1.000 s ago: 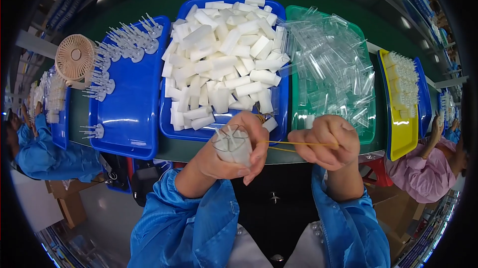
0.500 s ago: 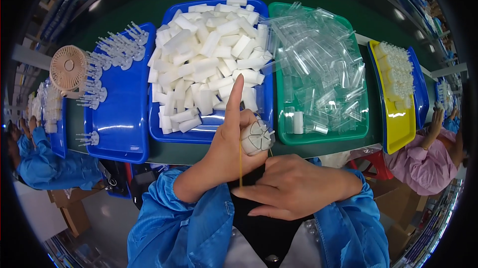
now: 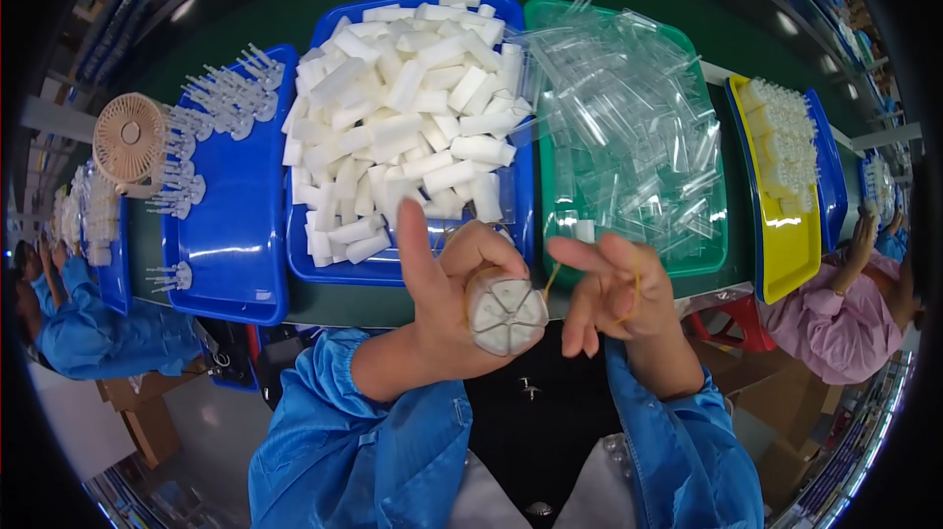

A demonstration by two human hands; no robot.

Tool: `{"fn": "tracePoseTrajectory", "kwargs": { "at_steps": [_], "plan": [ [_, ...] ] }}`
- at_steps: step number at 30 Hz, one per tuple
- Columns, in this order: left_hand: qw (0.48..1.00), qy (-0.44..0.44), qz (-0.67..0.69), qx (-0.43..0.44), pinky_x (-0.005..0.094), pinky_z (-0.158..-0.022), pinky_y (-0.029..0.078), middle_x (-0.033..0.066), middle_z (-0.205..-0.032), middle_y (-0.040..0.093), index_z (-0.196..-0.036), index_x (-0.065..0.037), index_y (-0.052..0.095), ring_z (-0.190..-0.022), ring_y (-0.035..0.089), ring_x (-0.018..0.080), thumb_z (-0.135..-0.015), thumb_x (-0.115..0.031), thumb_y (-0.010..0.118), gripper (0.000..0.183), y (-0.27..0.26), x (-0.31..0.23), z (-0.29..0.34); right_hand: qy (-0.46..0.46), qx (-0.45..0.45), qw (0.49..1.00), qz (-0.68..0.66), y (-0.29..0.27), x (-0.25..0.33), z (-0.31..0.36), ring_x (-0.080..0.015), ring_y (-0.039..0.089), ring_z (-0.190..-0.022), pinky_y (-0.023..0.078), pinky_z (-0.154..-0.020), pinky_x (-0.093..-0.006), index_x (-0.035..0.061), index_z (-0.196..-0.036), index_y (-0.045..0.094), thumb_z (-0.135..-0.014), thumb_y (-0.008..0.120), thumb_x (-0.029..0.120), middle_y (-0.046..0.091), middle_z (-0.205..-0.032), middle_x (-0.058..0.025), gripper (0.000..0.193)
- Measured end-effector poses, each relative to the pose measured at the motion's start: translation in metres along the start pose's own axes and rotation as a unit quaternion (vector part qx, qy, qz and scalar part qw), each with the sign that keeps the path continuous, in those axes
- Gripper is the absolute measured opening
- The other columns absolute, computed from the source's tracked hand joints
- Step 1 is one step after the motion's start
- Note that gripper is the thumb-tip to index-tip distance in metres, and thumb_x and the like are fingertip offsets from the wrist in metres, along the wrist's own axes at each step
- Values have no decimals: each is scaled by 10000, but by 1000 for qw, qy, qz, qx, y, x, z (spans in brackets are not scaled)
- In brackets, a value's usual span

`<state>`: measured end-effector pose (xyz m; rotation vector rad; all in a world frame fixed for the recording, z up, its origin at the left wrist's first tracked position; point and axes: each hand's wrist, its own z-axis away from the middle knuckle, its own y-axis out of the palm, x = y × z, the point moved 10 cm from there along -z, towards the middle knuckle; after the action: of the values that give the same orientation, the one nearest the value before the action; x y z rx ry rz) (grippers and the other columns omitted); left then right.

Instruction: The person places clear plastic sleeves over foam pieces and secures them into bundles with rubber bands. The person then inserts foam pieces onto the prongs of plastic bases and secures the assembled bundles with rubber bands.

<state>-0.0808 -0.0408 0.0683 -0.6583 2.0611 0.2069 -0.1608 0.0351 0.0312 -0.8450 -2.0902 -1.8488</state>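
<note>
the person wears a shiny blue jacket, its left sleeve (image 3: pixel 393 441) and right sleeve (image 3: pixel 678 450) loose and creased, with a gathered cuff (image 3: pixel 342 362) at the left wrist and a stitched seam near that elbow. between the sleeves shows a black garment (image 3: pixel 560 421) with small silvery ornaments (image 3: pixel 538 508) down the middle, flanked by a whitish collar (image 3: pixel 591 492) trimmed with pearl-like beads (image 3: pixel 617 448); the left hand (image 3: pixel 442 308) and right hand (image 3: pixel 629 298) are bare.
</note>
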Motion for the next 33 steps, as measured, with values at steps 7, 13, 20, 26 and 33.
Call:
{"fn": "tracePoseTrajectory", "kwargs": {
  "at_steps": [7,13,20,26,33],
  "plan": [
    [967,50,-247,33,319,-664,437,150,-965,505,-1379,-24,-192,-767,527,216,-682,-64,762,1182,21,11,17,6,-7,818,575,14,13,-21,-181,657,-807,530,-644,-238,32,-1131,607,-503,814,333,639,-1077,-120,727],
    [964,111,-240,-5,331,-440,403,146,-828,526,-1426,-103,39,-608,521,277,-643,-9,697,1027,21,2,11,-57,-44,720,690,34,23,-17,-189,648,-857,538,-680,-262,43,-1067,635,-564,835,240,654,-1030,-97,576],
    [962,130,-239,0,329,-475,427,179,-923,513,-1431,-192,57,-668,529,294,-611,56,677,1057,26,0,7,-72,-102,730,672,24,33,-12,-199,644,-842,531,-673,-268,32,-952,640,-625,776,72,653,-941,-114,357],
    [980,98,-171,7,345,-602,456,208,-1002,493,-1427,-160,44,-799,534,299,-603,108,681,1075,29,-1,9,-73,-137,766,624,3,37,-8,-111,573,-620,450,-517,-215,33,-905,606,-649,754,85,581,-795,-57,300],
    [992,-106,12,65,347,-841,442,206,-1103,499,-1417,-82,-106,-970,550,262,-740,25,662,1030,33,21,9,-122,-122,845,506,-2,45,-12,-110,561,-751,436,-662,-221,13,-958,592,-719,705,77,556,-941,-83,273]
  ]
}}
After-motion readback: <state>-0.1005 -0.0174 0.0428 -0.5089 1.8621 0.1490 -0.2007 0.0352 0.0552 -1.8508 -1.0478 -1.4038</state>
